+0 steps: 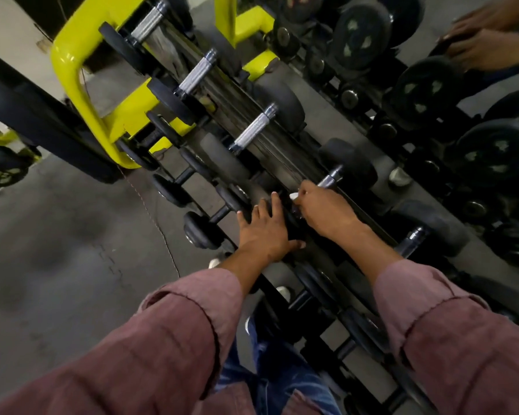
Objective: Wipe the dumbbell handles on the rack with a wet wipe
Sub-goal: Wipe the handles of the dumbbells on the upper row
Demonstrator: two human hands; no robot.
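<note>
Two bare hands work at the top tier of a black dumbbell rack (381,163), seen from above by the head camera. The right hand (324,211) is curled around a chrome dumbbell handle (327,181) on that tier, with a white wet wipe (294,196) pinched between the fingers and the handle; only a small corner of the wipe shows at the fingertips. The uncovered end of this handle projects beyond the knuckles toward its black rubber head (354,166) on the far side of the rack. The left hand (264,232) lies flat with fingers straight and spread, pressing on the near black head of the same dumbbell, just beside the right hand; the thumb points toward the right wrist. It grips nothing.

Three further dumbbells with knurled chrome handles (253,131) lie in a row along the same tier, running toward the rack's far left end, well apart from both hands. One more dumbbell handle (414,238) lies on the other side of the right forearm. Smaller black dumbbells (204,226) sit on the lower tier at the rack's near edge, beside the left hand. A yellow machine frame (69,58) stands beyond the rack's far left end. Larger round dumbbells (423,88) fill a second rack along the right side. Another person's hands (489,43) appear at the upper right corner of the view. Both forearms wear rolled maroon sleeves (174,333).
</note>
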